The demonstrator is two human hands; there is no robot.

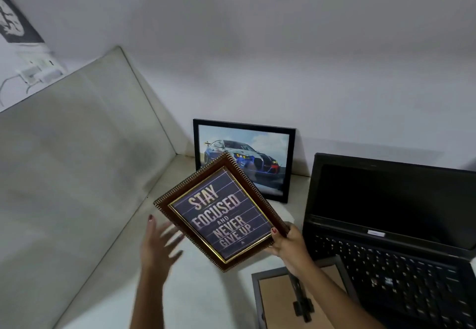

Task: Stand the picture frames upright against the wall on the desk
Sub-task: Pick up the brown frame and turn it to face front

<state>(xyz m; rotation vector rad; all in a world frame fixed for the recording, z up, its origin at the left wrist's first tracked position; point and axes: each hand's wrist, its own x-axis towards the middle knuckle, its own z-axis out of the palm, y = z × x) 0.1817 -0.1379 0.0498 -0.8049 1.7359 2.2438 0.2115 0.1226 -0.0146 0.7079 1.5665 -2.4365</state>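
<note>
A brown ridged frame (221, 212) with the words "Stay focused and never give up" is held tilted above the desk. My right hand (288, 243) grips its lower right corner. My left hand (158, 242) hovers just left of the frame with fingers spread, apart from it and holding nothing. A black frame with a car picture (265, 148) stands upright against the back wall, behind the brown one. A third frame (278, 300) lies face down on the desk, its cardboard back and stand showing under my right forearm.
An open black laptop (386, 225) takes up the right side of the white desk (201, 290). A pale side panel (77, 174) closes the desk on the left. The grey wall (283, 58) runs along the back.
</note>
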